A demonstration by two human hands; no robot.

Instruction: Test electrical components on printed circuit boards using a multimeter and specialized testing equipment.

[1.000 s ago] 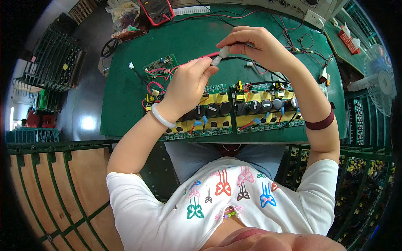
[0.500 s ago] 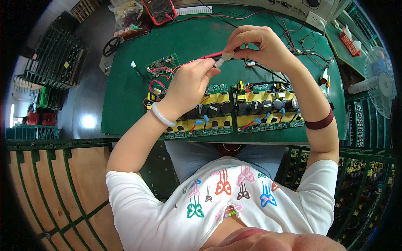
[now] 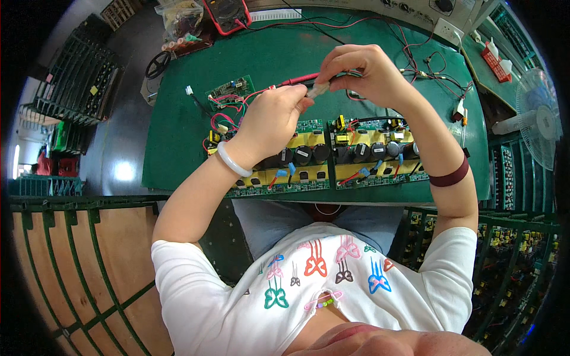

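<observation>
Above the far edge of two circuit boards, my hands meet at a pair of white wire connectors. My left hand (image 3: 274, 118) is closed on one small white connector (image 3: 310, 93), mostly hidden by its fingertips. Between thumb and fingers, my right hand (image 3: 365, 71) pinches the other, off-white connector (image 3: 321, 88), with wires behind it. The two connectors touch or nearly touch; I cannot tell whether they are joined. Below lie the left circuit board (image 3: 306, 175) and the right circuit board (image 3: 380, 172), both with black capacitors and yellow parts. A red test probe (image 3: 300, 79) lies just behind the connectors.
A smaller green board (image 3: 231, 90) with pink and red wires lies left of my left hand. At the back are a red multimeter (image 3: 228, 15), a parts bag (image 3: 181, 21) and a power outlet (image 3: 446, 29). Tangled leads (image 3: 427, 74) spread at right, near a fan (image 3: 537, 113).
My right hand has come slightly nearer to me and to the left, bringing its connector closer to the one in my left hand. The left hand has barely shifted.
</observation>
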